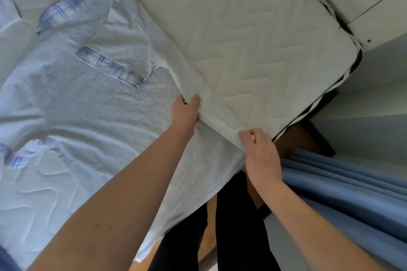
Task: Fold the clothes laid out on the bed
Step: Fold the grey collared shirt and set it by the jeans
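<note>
1 pale blue shirt (88,103) lying flat on the quilted mattress (253,35), plaid trim on collar and both cuffs, one sleeve folded in across the chest. 2 hands on its side edge near the mattress corner: left hand (186,112) pinching the turned-over strip, right hand (261,156) gripping the same edge closer to the hem. Blue curtain (352,200) hangs right of the bed, dark trouser legs (231,215) below the edge

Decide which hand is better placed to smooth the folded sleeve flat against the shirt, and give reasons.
Left. The left hand sits nearer the plaid-cuffed sleeve on the shirt, while the right hand pinches the folded side edge at the mattress corner, farther away.
</note>
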Demonstrator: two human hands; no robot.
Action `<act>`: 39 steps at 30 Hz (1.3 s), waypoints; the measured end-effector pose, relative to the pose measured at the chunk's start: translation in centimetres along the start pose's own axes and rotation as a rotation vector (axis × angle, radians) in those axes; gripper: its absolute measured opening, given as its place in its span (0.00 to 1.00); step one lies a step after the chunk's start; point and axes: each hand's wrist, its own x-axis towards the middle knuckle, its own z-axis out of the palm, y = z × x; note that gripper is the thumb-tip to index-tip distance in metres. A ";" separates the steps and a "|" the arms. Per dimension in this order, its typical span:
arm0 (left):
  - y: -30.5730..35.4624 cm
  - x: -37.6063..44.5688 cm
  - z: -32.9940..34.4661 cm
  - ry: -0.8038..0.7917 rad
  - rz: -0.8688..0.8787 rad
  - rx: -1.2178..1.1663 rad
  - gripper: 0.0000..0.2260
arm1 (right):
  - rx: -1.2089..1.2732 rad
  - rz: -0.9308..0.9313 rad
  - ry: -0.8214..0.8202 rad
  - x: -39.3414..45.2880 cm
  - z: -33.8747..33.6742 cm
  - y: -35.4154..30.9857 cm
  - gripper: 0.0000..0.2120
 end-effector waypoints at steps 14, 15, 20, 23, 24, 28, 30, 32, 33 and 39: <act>-4.7 -4.1 1.4 -0.299 -0.276 -0.094 0.15 | 0.106 0.020 -0.240 -5.7 2.8 1.7 0.47; -4.5 -4.5 2.0 -0.318 -0.291 -0.126 0.13 | 0.131 0.066 -0.250 -5.8 2.9 2.3 0.50; -2.0 -5.8 4.7 -0.403 -0.271 -0.192 0.05 | 0.619 0.403 -0.214 -4.5 2.2 3.9 0.53; -0.9 -6.1 5.8 -0.426 -0.279 -0.231 0.05 | 0.824 0.546 -0.183 -2.8 2.8 3.3 0.51; -0.8 -6.1 6.0 -0.427 -0.282 -0.247 0.05 | 0.853 0.586 -0.186 -2.2 3.1 3.2 0.49; -0.7 -6.0 6.6 -0.412 -0.284 -0.265 0.05 | 1.062 0.697 -0.184 -0.4 3.6 2.4 0.21; -0.9 -6.1 6.7 -0.408 -0.279 -0.230 0.05 | 1.113 0.739 -0.157 0.0 3.3 2.3 0.04; -1.3 -6.0 6.7 -0.391 -0.259 -0.158 0.08 | 1.041 0.766 -0.098 -0.1 3.0 2.9 0.07; -1.5 -5.9 6.6 -0.375 -0.242 -0.122 0.09 | 1.004 0.781 -0.075 -0.2 3.0 3.4 0.09; -3.8 -5.4 5.8 -0.196 -0.192 0.057 0.13 | 0.711 0.655 -0.137 -1.3 2.8 6.4 0.16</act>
